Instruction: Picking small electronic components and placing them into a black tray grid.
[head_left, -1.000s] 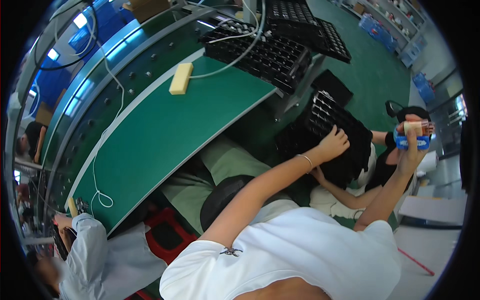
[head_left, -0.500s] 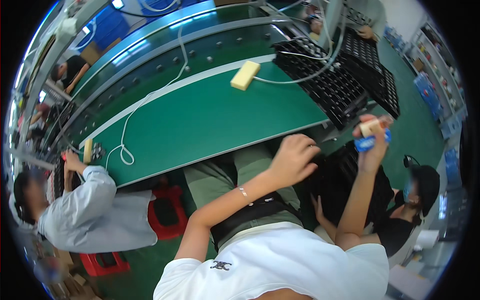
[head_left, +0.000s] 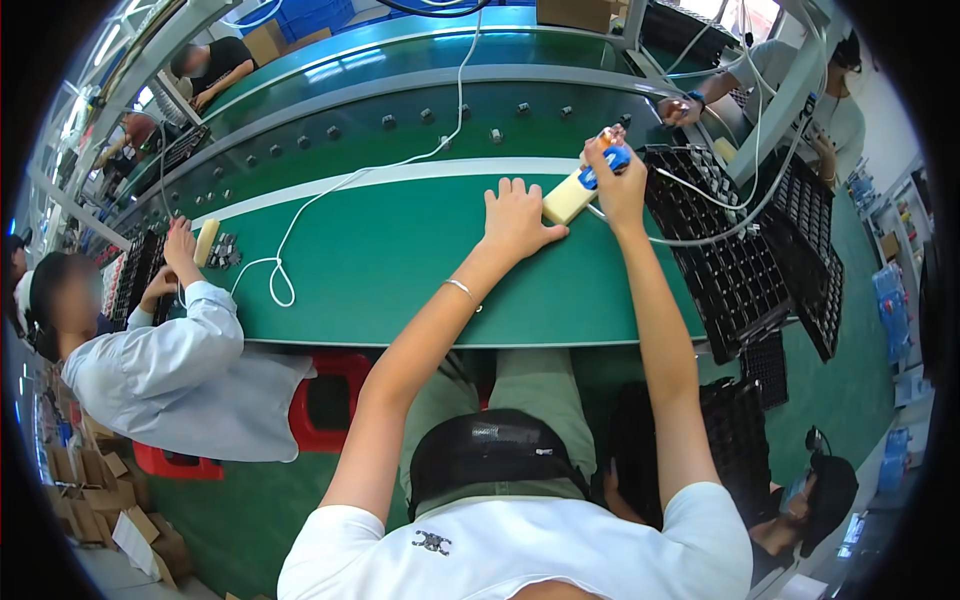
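Item, blue/wht print, R grip

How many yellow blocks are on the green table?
2: one yellow block between left hand and right hand; another yellow block beside a co-worker's hand. More may be hidden.

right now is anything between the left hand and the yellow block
Nothing visible: the left hand is beside the yellow block, thumb by its near end; touching or not, I can't tell. The right hand, holding a blue item, seems to cover the far end.
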